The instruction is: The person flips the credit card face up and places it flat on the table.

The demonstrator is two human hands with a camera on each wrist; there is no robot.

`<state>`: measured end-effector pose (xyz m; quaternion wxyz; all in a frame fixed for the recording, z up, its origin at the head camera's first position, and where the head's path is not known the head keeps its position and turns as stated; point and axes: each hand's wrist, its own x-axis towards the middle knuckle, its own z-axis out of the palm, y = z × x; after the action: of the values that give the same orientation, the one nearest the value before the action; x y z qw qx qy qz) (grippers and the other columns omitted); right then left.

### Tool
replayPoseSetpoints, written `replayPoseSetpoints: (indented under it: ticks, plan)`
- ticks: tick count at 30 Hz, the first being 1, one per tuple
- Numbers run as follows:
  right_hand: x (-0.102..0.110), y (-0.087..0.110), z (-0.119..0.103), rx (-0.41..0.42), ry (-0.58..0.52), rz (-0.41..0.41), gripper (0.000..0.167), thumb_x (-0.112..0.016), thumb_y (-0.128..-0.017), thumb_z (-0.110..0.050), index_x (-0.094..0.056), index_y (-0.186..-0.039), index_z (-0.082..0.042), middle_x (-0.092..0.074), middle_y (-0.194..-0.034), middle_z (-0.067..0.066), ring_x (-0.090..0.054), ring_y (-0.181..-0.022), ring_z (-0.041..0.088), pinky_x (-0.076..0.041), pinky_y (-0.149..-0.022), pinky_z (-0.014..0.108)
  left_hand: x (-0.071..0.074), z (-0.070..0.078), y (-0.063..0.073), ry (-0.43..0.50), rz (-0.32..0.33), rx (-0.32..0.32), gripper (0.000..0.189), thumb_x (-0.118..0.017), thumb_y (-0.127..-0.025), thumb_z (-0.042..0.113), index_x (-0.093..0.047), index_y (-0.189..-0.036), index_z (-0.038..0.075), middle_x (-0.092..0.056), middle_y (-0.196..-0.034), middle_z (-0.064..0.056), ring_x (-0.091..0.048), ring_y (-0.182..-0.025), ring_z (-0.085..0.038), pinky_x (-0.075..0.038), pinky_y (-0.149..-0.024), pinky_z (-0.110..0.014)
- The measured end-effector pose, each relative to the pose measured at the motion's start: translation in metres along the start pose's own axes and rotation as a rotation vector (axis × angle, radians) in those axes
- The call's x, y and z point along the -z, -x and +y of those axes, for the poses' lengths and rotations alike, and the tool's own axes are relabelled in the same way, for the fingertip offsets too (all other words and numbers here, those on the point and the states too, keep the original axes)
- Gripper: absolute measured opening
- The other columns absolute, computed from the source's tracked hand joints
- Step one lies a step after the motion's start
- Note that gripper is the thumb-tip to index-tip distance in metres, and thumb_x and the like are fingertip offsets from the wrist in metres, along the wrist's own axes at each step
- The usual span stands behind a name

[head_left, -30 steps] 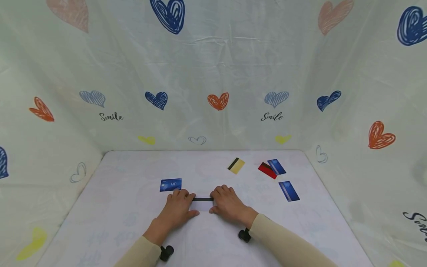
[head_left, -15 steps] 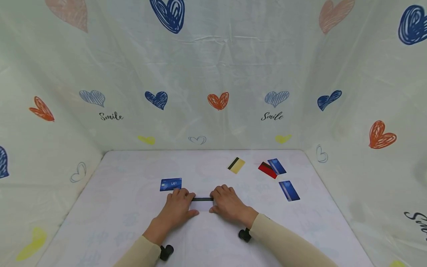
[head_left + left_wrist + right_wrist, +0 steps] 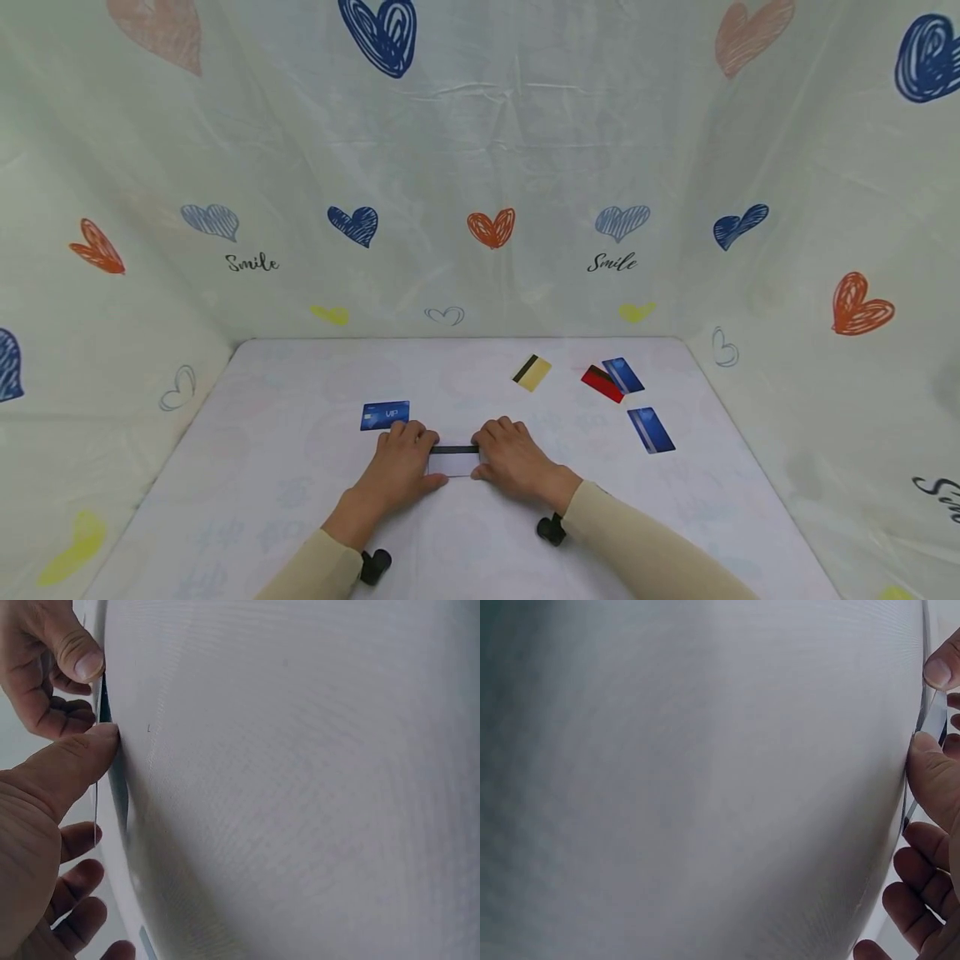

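A pale card [image 3: 453, 463] with a black stripe along its far side is between the two hands, low over the white table. My left hand [image 3: 401, 465] pinches its left end, thumb at the near edge and fingers at the far edge. At the other end my right hand [image 3: 513, 458] grips it likewise. Both wrist views show the card nearly edge-on; in the right wrist view its shiny face [image 3: 934, 720] shows between the thumbs. A blue VIP card [image 3: 384, 415] lies just beyond the left fingers.
Toward the back right of the table [image 3: 300, 467] lie a gold card [image 3: 532, 374], a red card [image 3: 597, 382] partly under a blue card [image 3: 624, 376], and another blue card [image 3: 652, 430]. A heart-printed curtain [image 3: 420, 167] encloses the back and sides.
Both hands stay almost still, holding the card. Its near edge shows now as a distinct dark line, where earlier it blended into the table.
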<state>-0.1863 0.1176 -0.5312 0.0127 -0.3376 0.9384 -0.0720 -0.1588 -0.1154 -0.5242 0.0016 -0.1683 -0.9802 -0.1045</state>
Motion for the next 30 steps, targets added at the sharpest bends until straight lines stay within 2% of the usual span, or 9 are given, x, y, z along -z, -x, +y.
replayPoseSetpoints:
  ticks: [6,14,26,30]
  plan:
    - [0.001,0.0,0.003,0.005,0.005,-0.026,0.052,-0.072,-0.099,-0.049,-0.064,-0.136,-0.013,-0.063,-0.131,0.001,-0.053,-0.118,0.019,-0.046,-0.1,0.039,0.001,0.0,0.0,-0.004,0.003,-0.002,0.063,-0.09,-0.082,0.048,-0.067,-0.126,0.01,-0.062,-0.122,-0.01,-0.051,-0.115,-0.03,-0.049,-0.1,-0.051]
    - [0.001,0.001,0.003,0.018,0.009,-0.01,0.056,-0.075,-0.096,-0.05,-0.063,-0.137,-0.014,-0.062,-0.132,0.001,-0.053,-0.119,0.019,-0.048,-0.1,0.038,0.004,0.0,-0.001,0.005,0.028,-0.009,0.065,-0.089,-0.082,0.05,-0.066,-0.129,0.011,-0.062,-0.124,-0.009,-0.051,-0.117,-0.03,-0.048,-0.104,-0.051]
    - [0.003,0.0,0.004,0.031,0.007,0.013,0.055,-0.076,-0.095,-0.05,-0.064,-0.135,-0.014,-0.063,-0.13,0.001,-0.053,-0.119,0.018,-0.049,-0.097,0.036,0.013,0.008,-0.003,0.035,0.084,-0.068,0.064,-0.091,-0.081,0.044,-0.065,-0.128,0.009,-0.063,-0.124,-0.008,-0.053,-0.117,-0.03,-0.048,-0.097,-0.049]
    - [0.002,0.0,0.004,0.033,-0.01,0.017,0.056,-0.077,-0.095,-0.049,-0.064,-0.136,-0.014,-0.062,-0.131,0.001,-0.053,-0.119,0.018,-0.049,-0.097,0.037,0.017,0.011,-0.004,0.057,0.084,-0.089,0.063,-0.091,-0.081,0.04,-0.063,-0.127,0.008,-0.063,-0.124,-0.009,-0.052,-0.119,-0.031,-0.047,-0.097,-0.049]
